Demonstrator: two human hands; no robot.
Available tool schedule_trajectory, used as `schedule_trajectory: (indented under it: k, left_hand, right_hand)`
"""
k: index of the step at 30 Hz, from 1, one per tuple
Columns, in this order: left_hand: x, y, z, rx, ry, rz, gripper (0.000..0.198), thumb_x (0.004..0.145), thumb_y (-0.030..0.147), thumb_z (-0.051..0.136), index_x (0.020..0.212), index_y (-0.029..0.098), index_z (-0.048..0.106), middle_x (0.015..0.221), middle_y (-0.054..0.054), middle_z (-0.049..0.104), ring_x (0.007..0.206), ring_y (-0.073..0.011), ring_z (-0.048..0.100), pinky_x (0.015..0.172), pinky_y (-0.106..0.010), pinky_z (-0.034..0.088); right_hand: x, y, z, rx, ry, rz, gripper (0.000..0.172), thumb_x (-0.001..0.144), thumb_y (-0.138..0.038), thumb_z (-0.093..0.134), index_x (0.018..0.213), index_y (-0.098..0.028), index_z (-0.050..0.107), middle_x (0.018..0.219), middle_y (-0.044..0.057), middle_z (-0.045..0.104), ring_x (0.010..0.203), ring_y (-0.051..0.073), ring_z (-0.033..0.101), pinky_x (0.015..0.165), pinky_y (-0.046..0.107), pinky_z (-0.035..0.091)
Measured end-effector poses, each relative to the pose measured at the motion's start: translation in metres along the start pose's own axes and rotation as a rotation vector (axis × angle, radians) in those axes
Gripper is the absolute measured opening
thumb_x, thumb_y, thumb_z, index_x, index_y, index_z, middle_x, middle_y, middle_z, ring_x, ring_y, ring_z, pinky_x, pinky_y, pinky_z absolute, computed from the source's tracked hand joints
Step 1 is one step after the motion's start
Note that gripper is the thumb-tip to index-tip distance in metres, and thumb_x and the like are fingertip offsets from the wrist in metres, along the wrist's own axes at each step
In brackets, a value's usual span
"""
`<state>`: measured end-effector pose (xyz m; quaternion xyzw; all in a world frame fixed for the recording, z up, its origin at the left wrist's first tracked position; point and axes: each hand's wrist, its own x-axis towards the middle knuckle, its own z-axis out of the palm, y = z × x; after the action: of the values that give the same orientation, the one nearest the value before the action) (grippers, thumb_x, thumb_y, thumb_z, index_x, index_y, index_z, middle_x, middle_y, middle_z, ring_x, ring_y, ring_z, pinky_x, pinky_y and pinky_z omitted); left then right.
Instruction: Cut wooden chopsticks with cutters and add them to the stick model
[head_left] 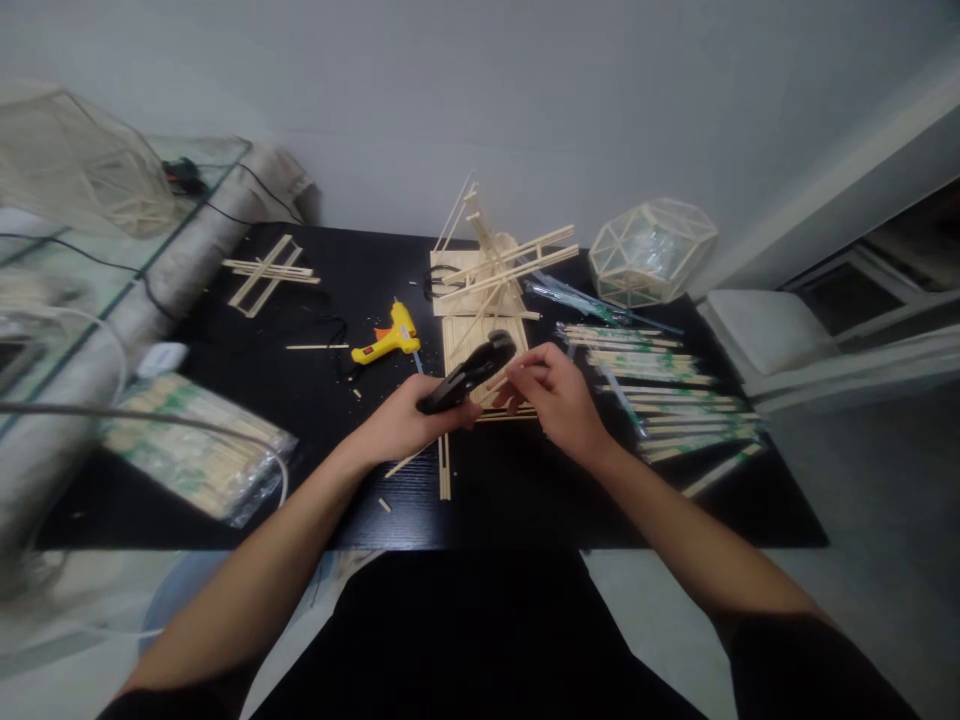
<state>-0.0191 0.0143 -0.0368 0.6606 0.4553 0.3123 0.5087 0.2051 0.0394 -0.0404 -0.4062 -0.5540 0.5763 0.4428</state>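
Note:
My left hand point(405, 418) is closed around a black hand tool point(471, 372) that looks like cutting pliers, its head pointing up and right. To its right, my right hand point(555, 400) is closed in a pinch on a thin wooden stick point(498, 381). A stick end also sticks out below my left hand; I cannot tell if it is the same piece. Just beyond both hands stands a windmill-like model point(487, 262) of pale sticks, with crossed blades and a slatted base. Left of the model lies a yellow glue gun point(388, 336).
Crossed stick frames point(271, 274) lie at the table's back left. Bagged stick bundles point(199, 440) lie at left, with more stick packs point(660, 390) at right. A faceted stick frame point(651, 252) stands at the back right. Offcuts dot the black table point(525, 510); a cable point(187, 424) crosses the left side.

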Motion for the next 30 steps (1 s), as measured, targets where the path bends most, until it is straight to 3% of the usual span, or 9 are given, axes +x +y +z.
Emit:
schedule_trajectory:
  k: [2,5,7,9,11,15,19,24,30]
  left_hand:
    - [-0.010,0.003,-0.006,0.011,0.065,-0.041,0.034,0.087,0.045,0.073,0.071,0.016,0.070,0.062,0.002,0.058,0.057,-0.0108,0.048,0.057,-0.024,0.036]
    - [-0.028,0.001,-0.013,-0.061,0.335,-0.106,0.036,0.084,0.046,0.075,0.069,0.016,0.064,0.057,0.003,0.051,0.052,-0.0097,0.044,0.052,-0.024,0.033]
    - [-0.039,-0.005,-0.015,-0.229,0.544,-0.127,0.032,0.080,0.044,0.078,0.071,0.017,0.063,0.059,0.002,0.054,0.053,-0.0106,0.048,0.051,-0.024,0.036]
    - [-0.050,-0.012,-0.014,-0.444,0.676,-0.139,0.029,0.077,0.040,0.080,0.073,0.018,0.060,0.058,0.004,0.052,0.049,-0.0099,0.045,0.049,-0.024,0.037]
    - [-0.060,-0.019,-0.012,-0.579,0.699,-0.133,0.030,0.075,0.037,0.080,0.070,0.019,0.056,0.055,0.005,0.047,0.047,-0.0090,0.042,0.046,-0.023,0.034]
    - [-0.080,-0.036,-0.009,-0.645,0.669,-0.115,0.030,0.079,0.034,0.078,0.067,0.018,0.055,0.053,0.004,0.045,0.046,-0.0087,0.041,0.044,-0.023,0.032]
    - [-0.090,-0.049,-0.009,-0.710,0.685,-0.076,0.031,0.081,0.031,0.077,0.064,0.018,0.055,0.052,0.004,0.044,0.045,-0.0079,0.039,0.044,-0.023,0.030]
    - [-0.092,-0.053,-0.007,-0.742,0.752,-0.022,0.029,0.085,0.026,0.073,0.065,0.018,0.055,0.053,0.004,0.046,0.046,-0.0083,0.041,0.046,-0.023,0.032]
    - [-0.093,-0.050,-0.006,-0.745,0.828,-0.047,0.027,0.085,0.027,0.073,0.067,0.018,0.055,0.051,0.005,0.044,0.045,-0.0083,0.040,0.045,-0.023,0.032]
  right_hand:
    - [-0.005,0.003,0.008,-0.016,0.022,-0.014,0.041,0.091,-0.052,0.073,0.107,-0.025,0.046,0.085,0.001,0.076,0.069,0.017,0.073,0.059,0.028,0.057]
    - [-0.020,0.009,0.032,-0.215,-0.101,-0.083,0.039,0.092,-0.040,0.075,0.119,-0.023,0.052,0.090,0.002,0.075,0.073,0.016,0.071,0.068,0.030,0.058]
    - [-0.030,0.013,0.054,-0.453,-0.408,-0.202,0.021,0.095,-0.030,0.073,0.112,-0.020,0.064,0.099,0.005,0.075,0.084,0.016,0.070,0.081,0.032,0.058]
    - [-0.036,0.017,0.075,-0.679,-0.681,-0.387,0.019,0.097,-0.024,0.070,0.113,-0.014,0.070,0.113,0.012,0.072,0.106,0.021,0.067,0.099,0.037,0.054]
    - [-0.035,0.022,0.094,-0.864,-0.857,-0.511,0.023,0.098,-0.022,0.068,0.118,-0.010,0.071,0.115,0.017,0.069,0.109,0.024,0.065,0.102,0.040,0.051]
    - [-0.023,0.039,0.114,-0.985,-1.015,-0.570,0.015,0.097,-0.014,0.061,0.107,-0.012,0.073,0.104,0.013,0.068,0.088,0.021,0.064,0.089,0.036,0.054]
    - [-0.015,0.046,0.117,-0.952,-1.041,-0.500,0.016,0.095,-0.006,0.057,0.099,-0.013,0.071,0.098,0.009,0.067,0.080,0.017,0.062,0.079,0.029,0.052]
    - [-0.004,0.032,0.118,-1.052,-0.953,-0.443,0.018,0.097,-0.005,0.051,0.098,-0.011,0.068,0.098,0.012,0.068,0.080,0.019,0.062,0.078,0.030,0.052]
    - [0.025,0.023,0.129,-1.193,-0.801,-0.381,0.030,0.087,0.004,0.050,0.115,-0.006,0.058,0.107,0.017,0.068,0.088,0.024,0.064,0.086,0.038,0.054]
